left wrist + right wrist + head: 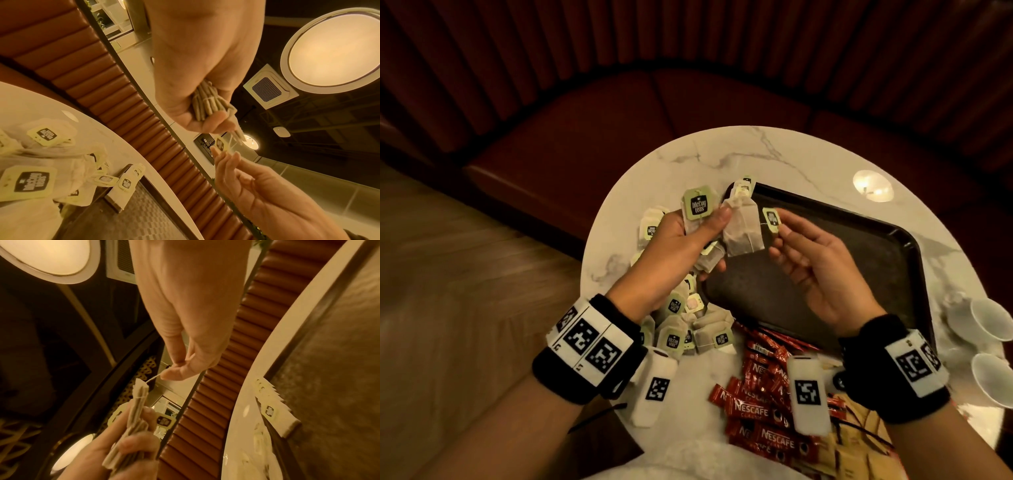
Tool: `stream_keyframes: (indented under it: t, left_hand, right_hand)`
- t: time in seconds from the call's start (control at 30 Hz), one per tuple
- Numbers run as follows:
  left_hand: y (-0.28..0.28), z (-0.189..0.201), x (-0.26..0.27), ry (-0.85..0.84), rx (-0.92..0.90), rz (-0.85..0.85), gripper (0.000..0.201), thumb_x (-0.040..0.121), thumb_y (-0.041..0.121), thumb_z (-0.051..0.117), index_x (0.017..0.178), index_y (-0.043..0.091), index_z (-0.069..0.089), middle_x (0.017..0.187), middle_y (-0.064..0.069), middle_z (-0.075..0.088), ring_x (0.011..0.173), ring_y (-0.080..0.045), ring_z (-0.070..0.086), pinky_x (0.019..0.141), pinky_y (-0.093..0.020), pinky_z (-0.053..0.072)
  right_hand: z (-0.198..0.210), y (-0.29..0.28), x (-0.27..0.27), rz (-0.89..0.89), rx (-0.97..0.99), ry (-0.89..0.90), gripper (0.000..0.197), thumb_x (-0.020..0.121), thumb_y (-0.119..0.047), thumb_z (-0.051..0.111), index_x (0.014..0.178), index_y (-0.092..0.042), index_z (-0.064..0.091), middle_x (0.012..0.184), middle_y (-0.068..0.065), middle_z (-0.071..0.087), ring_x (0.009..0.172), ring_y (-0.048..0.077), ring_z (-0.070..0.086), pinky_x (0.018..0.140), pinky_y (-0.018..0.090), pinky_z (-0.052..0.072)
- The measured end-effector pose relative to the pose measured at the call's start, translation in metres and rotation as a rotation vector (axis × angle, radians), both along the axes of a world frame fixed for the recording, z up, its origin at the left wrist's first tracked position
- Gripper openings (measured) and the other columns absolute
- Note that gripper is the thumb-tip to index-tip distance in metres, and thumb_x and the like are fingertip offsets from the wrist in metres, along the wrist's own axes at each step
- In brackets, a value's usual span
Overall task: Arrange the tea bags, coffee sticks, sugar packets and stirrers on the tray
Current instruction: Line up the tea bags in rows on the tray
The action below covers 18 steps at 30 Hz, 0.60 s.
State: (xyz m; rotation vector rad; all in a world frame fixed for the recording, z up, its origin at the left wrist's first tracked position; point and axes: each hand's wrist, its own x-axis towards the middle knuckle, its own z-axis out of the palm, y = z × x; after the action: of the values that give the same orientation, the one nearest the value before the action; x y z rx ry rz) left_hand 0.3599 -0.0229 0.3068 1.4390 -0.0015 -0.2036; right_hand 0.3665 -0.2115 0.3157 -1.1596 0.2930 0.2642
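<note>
The green paper tag of a tea bag held above the surface reads "McCoy teas" in white on a dark patch, and the same words show, turned sideways, on the tags of the loose tea bags lying there. The red coffee sticks at the near edge carry "NESCAFE" in white with "CLASSIC" in smaller letters beneath. The white blocks on the wristbands bear black square code patterns, and the small characters beside them are too small to make out.
</note>
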Motion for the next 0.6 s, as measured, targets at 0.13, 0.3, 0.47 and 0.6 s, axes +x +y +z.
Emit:
stream_keyframes:
  t: [0.13,0.3,0.47,0.6]
  left_hand:
    - [0.000,0.001,0.004,-0.047,-0.013,0.125,0.024,0.098,0.030,0.053,0.096,0.010,0.066,0.084,-0.019,0.071,0.055,-0.016,0.063,0.043,-0.022,0.043]
    - [0.001,0.003,0.011,-0.103,-0.064,0.252,0.025,0.100,0.027,0.051,0.102,0.006,0.065,0.089,-0.012,0.074,0.053,-0.014,0.063,0.041,-0.023,0.041]
    - [0.003,0.008,0.015,-0.144,-0.104,0.338,0.017,0.100,0.026,0.052,0.101,0.016,0.065,0.086,0.001,0.074,0.055,-0.014,0.063,0.039,-0.021,0.040]
    - [0.000,0.011,0.015,-0.152,-0.121,0.343,0.018,0.101,0.026,0.051,0.105,0.016,0.065,0.088,0.000,0.074,0.056,-0.015,0.062,0.039,-0.020,0.038]
  right_hand:
    - [-0.009,0.000,-0.008,-0.076,0.088,0.125,0.015,0.093,-0.003,0.056,0.102,-0.009,0.066,0.080,0.005,0.071,0.067,0.009,0.069,0.060,0.019,0.057]
    - [-0.009,0.000,-0.021,-0.060,0.142,0.137,0.008,0.081,-0.009,0.061,0.087,-0.011,0.057,0.074,0.009,0.070,0.066,0.015,0.072,0.055,0.020,0.058]
    - [-0.018,-0.004,-0.029,-0.001,0.170,0.090,0.006,0.079,-0.010,0.061,0.082,-0.010,0.055,0.082,0.011,0.062,0.073,0.012,0.072,0.058,0.019,0.058]
    - [-0.019,-0.003,-0.030,0.053,0.164,0.096,0.022,0.078,-0.007,0.062,0.100,-0.010,0.064,0.084,0.008,0.068,0.071,0.012,0.071,0.055,0.017,0.058]
